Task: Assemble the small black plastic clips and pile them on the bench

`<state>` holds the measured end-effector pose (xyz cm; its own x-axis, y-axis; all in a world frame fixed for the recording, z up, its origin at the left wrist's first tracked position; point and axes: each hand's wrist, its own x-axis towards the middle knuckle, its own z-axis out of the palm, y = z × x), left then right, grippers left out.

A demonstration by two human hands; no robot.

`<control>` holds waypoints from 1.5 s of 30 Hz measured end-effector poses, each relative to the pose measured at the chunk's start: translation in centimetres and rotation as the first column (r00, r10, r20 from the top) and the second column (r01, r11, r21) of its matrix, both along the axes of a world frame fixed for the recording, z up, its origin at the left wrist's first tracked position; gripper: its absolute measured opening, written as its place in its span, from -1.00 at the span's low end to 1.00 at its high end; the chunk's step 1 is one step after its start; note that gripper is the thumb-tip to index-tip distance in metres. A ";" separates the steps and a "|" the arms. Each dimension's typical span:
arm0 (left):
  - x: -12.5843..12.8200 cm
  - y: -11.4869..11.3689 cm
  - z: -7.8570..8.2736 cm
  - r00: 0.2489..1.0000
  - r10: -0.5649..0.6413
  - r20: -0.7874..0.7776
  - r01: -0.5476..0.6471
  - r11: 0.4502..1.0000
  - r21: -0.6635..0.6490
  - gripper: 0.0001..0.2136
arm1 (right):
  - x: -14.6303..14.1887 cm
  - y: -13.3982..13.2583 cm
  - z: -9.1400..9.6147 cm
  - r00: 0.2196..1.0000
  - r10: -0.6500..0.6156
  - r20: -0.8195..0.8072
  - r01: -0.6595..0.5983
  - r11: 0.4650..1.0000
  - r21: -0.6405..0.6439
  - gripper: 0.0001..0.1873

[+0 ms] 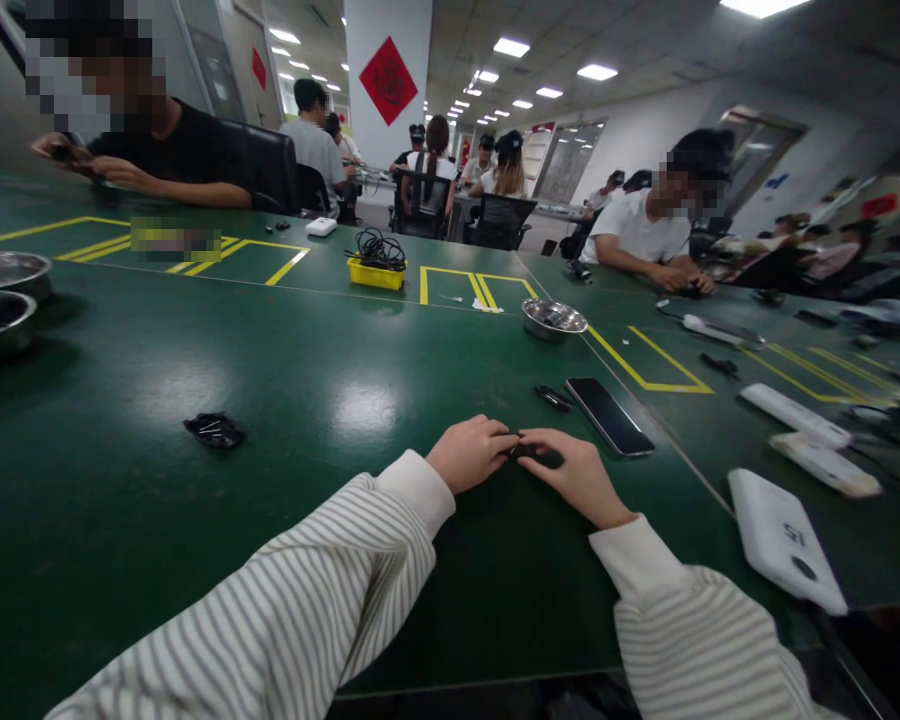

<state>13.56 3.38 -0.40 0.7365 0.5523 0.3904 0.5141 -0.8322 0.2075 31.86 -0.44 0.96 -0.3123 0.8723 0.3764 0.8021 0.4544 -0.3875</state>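
Observation:
My left hand (471, 452) and my right hand (574, 474) rest on the green table (285, 420), fingertips meeting. Between them they pinch a small black part (526, 452), mostly hidden by the fingers. Both hands are closed on it. Both arms wear striped white sleeves. A black phone (609, 415) lies just beyond my right hand, with a small black clip-like piece (553, 397) beside it.
A pile of small black parts (215, 430) lies to the left. Metal bowls stand at the left edge (4, 300) and beyond the phone (553, 319). A yellow tray with cables (376, 268) sits further back. White devices (784, 538) lie at right. Other people sit around the table.

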 end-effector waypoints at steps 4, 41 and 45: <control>0.6 -0.1 0.3 1.000 0.017 -0.016 -0.017 1.000 0.001 -0.66 | 0.4 -0.1 0.1 0.998 -0.066 -0.014 0.065 0.997 -0.043 -0.72; -16.4 -0.9 0.3 0.907 0.379 -0.183 -0.394 0.917 -0.056 -0.45 | -8.9 3.2 -0.5 0.994 0.052 -0.098 -0.047 0.997 0.059 -0.86; -11.2 -1.9 -0.2 0.890 0.446 -0.095 -0.452 0.889 -0.066 -0.41 | -11.9 2.8 -0.8 0.968 0.060 -0.244 -0.092 0.988 -0.123 -0.74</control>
